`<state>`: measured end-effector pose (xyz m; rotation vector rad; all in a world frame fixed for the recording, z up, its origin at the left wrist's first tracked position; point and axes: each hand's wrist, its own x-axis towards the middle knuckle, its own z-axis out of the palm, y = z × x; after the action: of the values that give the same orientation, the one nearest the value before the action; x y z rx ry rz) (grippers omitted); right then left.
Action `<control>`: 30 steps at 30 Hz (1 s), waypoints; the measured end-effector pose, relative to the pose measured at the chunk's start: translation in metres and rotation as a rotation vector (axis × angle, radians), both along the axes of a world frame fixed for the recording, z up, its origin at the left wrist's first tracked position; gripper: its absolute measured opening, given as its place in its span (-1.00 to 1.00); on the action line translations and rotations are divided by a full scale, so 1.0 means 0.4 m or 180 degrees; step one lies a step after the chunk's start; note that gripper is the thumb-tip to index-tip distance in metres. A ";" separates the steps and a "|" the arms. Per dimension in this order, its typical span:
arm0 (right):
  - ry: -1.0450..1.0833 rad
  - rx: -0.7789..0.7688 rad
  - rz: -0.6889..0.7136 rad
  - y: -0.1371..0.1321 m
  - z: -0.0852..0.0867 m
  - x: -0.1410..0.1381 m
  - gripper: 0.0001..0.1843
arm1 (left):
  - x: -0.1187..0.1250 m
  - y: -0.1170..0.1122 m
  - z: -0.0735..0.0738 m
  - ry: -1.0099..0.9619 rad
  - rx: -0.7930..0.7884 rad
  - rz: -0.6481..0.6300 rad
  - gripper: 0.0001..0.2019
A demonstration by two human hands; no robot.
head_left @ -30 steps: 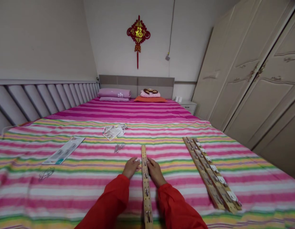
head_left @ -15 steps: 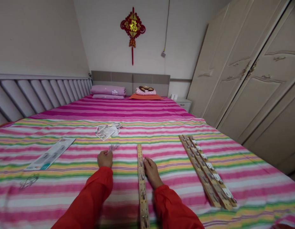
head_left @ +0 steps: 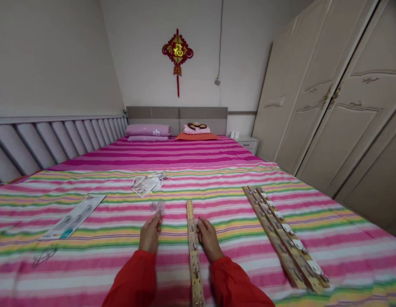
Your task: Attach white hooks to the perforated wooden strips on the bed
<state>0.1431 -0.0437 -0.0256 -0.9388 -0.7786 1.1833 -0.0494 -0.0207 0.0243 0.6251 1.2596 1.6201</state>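
Observation:
A small clear plastic bag is pinched in the fingers of my left hand, just left of a narrow wooden strip. That wooden strip, with metal hooks along it, lies lengthwise in front of me on the striped sheet. My right hand is at the strip's right edge, thumb and fingers drawn together beside a hook. Whatever those fingers hold, if anything, is too small to make out.
More wooden hook strips, some with white pieces, lie on the right. Flat packets are piled beyond my left hand. A long clear package and a thin wire-like loop lie left. Wardrobes flank the bed's right side.
My left hand has moved right with the plastic bag, closer to the strip. The right hand stays beside the strip, fingers more curled. The view has tilted up slightly.

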 end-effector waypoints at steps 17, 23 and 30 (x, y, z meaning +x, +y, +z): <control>0.0129 -0.0035 0.0370 -0.004 0.128 -0.007 -0.65 | 0.177 -0.073 0.035 0.0458 -0.0023 -0.1061 -0.60; -0.0036 0.0050 0.0406 0.020 0.153 0.005 -0.70 | 0.184 -0.043 0.068 0.0982 0.0246 -0.1332 -0.59; -0.0254 0.0119 0.0462 0.059 0.146 0.021 -0.80 | 0.172 0.030 0.054 0.0995 0.0516 -0.1349 -0.63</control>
<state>0.1517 -0.0201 0.0327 -0.9150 -0.9428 1.2583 0.0195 -0.0085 0.0459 1.1975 1.1214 1.3072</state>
